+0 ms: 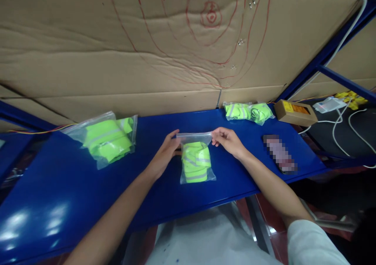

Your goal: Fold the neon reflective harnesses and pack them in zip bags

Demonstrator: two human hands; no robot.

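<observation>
In front of me, a clear zip bag [195, 137] lies on the blue table. Inside it is a folded neon-yellow cloth with silver reflective stripes [196, 161], perhaps a safety vest. My left hand [166, 151] grips the bag's top left corner, thumb at the zip edge and fingers partly behind the plastic. At the top right corner, my right hand [227, 140] pinches the zip strip between thumb and curled fingers. The strip is stretched straight between both hands. Whether the zip is sealed cannot be made out.
More bagged neon-yellow bundles lie on the table [155, 202]: a bag [107, 139] at left and bags [248, 112] at the back right. Beyond them sit a cardboard box [295, 113] and a phone [280, 154]. A cardboard wall [88, 73] stands behind; white cables [337, 129] run at right.
</observation>
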